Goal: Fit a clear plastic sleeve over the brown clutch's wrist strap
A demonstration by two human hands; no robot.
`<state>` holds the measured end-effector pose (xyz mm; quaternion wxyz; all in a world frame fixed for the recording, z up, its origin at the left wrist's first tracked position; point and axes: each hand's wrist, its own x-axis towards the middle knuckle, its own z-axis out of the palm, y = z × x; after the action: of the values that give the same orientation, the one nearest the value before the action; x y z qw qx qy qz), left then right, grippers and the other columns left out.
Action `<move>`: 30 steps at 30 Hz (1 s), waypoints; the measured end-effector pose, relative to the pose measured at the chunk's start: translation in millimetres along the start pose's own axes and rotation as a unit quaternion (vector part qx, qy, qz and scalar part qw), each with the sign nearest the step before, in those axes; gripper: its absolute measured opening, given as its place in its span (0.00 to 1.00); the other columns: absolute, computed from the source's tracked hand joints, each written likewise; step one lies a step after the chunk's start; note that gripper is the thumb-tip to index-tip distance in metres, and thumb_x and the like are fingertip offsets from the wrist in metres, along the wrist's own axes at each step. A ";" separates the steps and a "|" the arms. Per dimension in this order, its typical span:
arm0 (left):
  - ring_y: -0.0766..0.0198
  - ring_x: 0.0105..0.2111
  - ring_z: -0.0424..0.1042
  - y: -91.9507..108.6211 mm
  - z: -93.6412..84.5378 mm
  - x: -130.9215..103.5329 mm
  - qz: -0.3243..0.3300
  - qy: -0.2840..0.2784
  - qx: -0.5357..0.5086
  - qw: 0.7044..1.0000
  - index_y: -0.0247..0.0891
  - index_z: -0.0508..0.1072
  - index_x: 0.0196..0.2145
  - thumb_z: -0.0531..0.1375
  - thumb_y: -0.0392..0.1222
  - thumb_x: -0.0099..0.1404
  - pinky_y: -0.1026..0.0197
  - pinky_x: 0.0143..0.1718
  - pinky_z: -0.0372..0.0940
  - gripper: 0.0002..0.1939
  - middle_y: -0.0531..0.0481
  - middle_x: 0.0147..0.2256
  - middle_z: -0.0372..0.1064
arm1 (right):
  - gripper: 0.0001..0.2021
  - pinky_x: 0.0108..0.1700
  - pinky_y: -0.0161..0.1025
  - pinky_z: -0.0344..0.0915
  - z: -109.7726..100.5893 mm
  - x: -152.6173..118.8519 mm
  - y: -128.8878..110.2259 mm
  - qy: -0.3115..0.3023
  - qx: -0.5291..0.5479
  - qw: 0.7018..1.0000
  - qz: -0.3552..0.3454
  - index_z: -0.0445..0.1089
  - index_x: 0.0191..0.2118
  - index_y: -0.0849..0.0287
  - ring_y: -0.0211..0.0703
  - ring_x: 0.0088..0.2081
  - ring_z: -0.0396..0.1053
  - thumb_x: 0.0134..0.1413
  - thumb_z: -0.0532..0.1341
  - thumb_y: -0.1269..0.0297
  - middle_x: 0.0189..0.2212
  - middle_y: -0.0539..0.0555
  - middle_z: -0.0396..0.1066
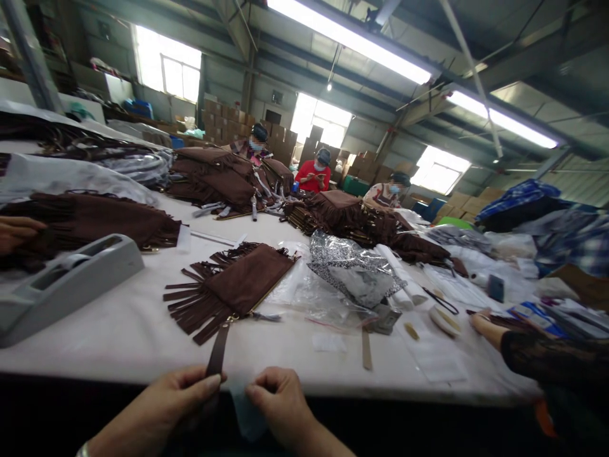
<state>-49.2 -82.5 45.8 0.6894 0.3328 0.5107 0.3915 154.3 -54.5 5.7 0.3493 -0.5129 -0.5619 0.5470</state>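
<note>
Dark brown, suede-looking material makes up a flat fringed bag [254,274], lying on the pale counter [118,355] to the right of the grey tape dispenser [76,279]. Its fringe fans out toward the dispenser, and a gold-coloured zip edge runs along the side nearer us. A dark strap [217,351] comes off a metal clasp [231,318] and points our way.

Our left hand [183,390] has its grip closed, thumb and fingers pinching the strap's near end. Our right hand [283,400] has its grip pressed together on a thin, pale blue-green sheet [248,416], which hangs below the counter's edge.

We judge the bag to be light and floppy, more likely to fold than to break. The strap seems firmer, and its matt face looks unlikely to slip. We would take hold of the strap near its clasp, or of the bag's flat body with the fingers spread beneath; the loose fringe would probably swing and tangle. The thin sheet looks limp and may crumple or tear, so a light pinch near an edge should suit it.

Farther right of the dispenser sits a clear plastic bag with a black-and-white pattern [349,266]; beyond the dispenser, similar brown bags [214,174] are piled. Well off to its right, a blue-and-white packet [540,317] seems to carry print, too blurred for us to read. We can make out no brand or label on the fringed bag.
</note>
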 end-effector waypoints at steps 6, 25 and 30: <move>0.61 0.34 0.71 7.7 13.0 11.0 0.024 0.026 -0.033 0.999 0.37 0.79 0.36 0.70 0.53 0.54 0.64 0.35 0.65 0.18 0.49 0.32 0.76 | 0.09 0.28 0.34 0.56 4.2 -14.7 -2.3 -0.023 -0.040 0.998 -0.048 0.76 0.22 0.63 0.37 0.25 0.63 0.49 0.62 0.67 0.19 0.48 0.66; 0.61 0.27 0.68 4.1 23.9 6.7 0.045 0.091 0.011 0.995 0.35 0.78 0.30 0.71 0.57 0.47 0.62 0.29 0.62 0.22 0.49 0.26 0.73 | 0.05 0.31 0.34 0.61 8.8 -16.4 3.4 -0.009 -0.027 1.000 -0.003 0.78 0.24 0.63 0.41 0.26 0.70 0.44 0.64 0.72 0.22 0.52 0.75; 0.58 0.32 0.70 -1.0 23.3 7.8 0.057 0.082 0.031 0.994 0.36 0.79 0.33 0.69 0.56 0.51 0.61 0.34 0.65 0.20 0.49 0.29 0.77 | 0.06 0.30 0.34 0.62 10.4 -17.7 2.3 -0.015 -0.019 1.000 -0.001 0.79 0.26 0.62 0.42 0.27 0.71 0.44 0.64 0.71 0.23 0.53 0.76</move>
<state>-25.2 -77.5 47.4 0.6108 0.3494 0.5579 0.4399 148.9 -74.4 4.8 0.3311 -0.5107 -0.5780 0.5435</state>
